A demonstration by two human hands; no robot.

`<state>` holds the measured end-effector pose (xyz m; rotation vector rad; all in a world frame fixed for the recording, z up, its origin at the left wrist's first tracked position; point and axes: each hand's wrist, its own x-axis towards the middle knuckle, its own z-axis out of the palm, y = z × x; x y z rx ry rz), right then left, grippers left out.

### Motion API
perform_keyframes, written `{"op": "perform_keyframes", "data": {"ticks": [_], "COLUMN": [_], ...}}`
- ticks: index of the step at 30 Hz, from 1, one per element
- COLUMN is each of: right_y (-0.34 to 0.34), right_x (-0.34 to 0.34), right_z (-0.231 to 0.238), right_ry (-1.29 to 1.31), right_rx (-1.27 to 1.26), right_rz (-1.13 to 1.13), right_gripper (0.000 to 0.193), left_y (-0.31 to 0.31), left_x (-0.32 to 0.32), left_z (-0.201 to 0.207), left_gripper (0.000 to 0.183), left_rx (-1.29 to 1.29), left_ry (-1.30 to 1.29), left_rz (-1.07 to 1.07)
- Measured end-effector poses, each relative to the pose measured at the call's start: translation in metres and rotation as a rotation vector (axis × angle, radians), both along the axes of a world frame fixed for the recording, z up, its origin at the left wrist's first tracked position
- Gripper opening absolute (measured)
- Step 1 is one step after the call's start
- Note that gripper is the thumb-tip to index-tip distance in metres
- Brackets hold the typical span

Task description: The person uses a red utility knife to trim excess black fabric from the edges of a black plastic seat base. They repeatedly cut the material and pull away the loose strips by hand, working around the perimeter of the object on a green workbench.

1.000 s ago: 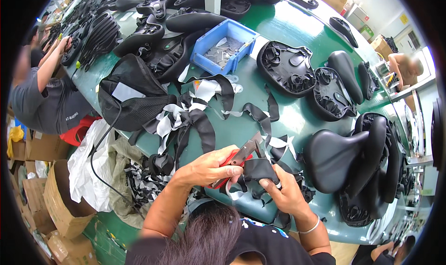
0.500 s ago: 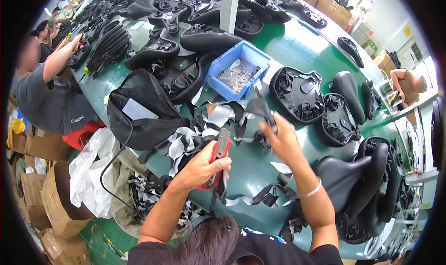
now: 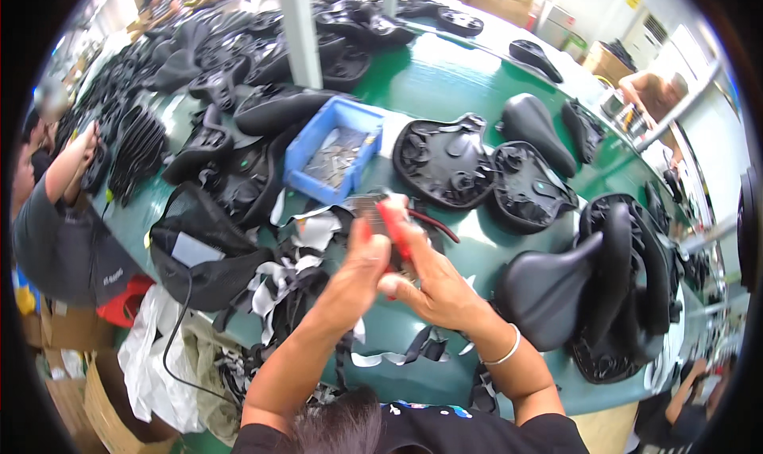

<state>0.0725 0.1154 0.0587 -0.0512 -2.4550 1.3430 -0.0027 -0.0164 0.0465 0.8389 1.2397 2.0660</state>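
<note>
A red utility knife with a grey metal front is held up between my two hands, smeared by motion. My left hand closes on its left side, fingers blurred. My right hand, with a white bangle at the wrist, presses against its red body from the right. Just beyond lies a dark tool with a curved red handle, partly hidden by my hand. A blue bin holding small grey pieces stands past my hands. Upturned black bicycle saddles lie to its right.
Black and white offcut strips are strewn left and below my hands. A black mesh bag sits at the table's left edge. Stacked saddles stand on the right, many more at far left. A grey post rises behind the bin. Other people work around.
My right hand has let go of the dark tool it held and come across to the knife. My left hand has moved slightly up. The whole view has swung to the right.
</note>
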Motion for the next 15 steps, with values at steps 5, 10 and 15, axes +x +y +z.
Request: {"op": "perform_keyframes", "data": {"ticks": [5,10,15], "right_y": [0.04,0.016,0.007], "right_x": [0.074,0.117,0.126], "right_z": [0.0,-0.06,-0.112], "right_ry": [0.125,-0.265,-0.25], "right_rx": [-0.883,-1.04,-0.716], "right_rz": [-0.278,-0.258,-0.36], "right_gripper": [0.03,0.033,0.055], "left_y": [0.138,0.323,0.447], "left_x": [-0.046,-0.118,-0.141], "left_z": [0.03,-0.009,-0.066], "left_gripper": [0.06,0.05,0.056], "left_rx": [-0.212,-0.533,-0.62], "left_ry": [0.111,0.241,0.053], "left_rz": [-0.022,0.011,0.076]}}
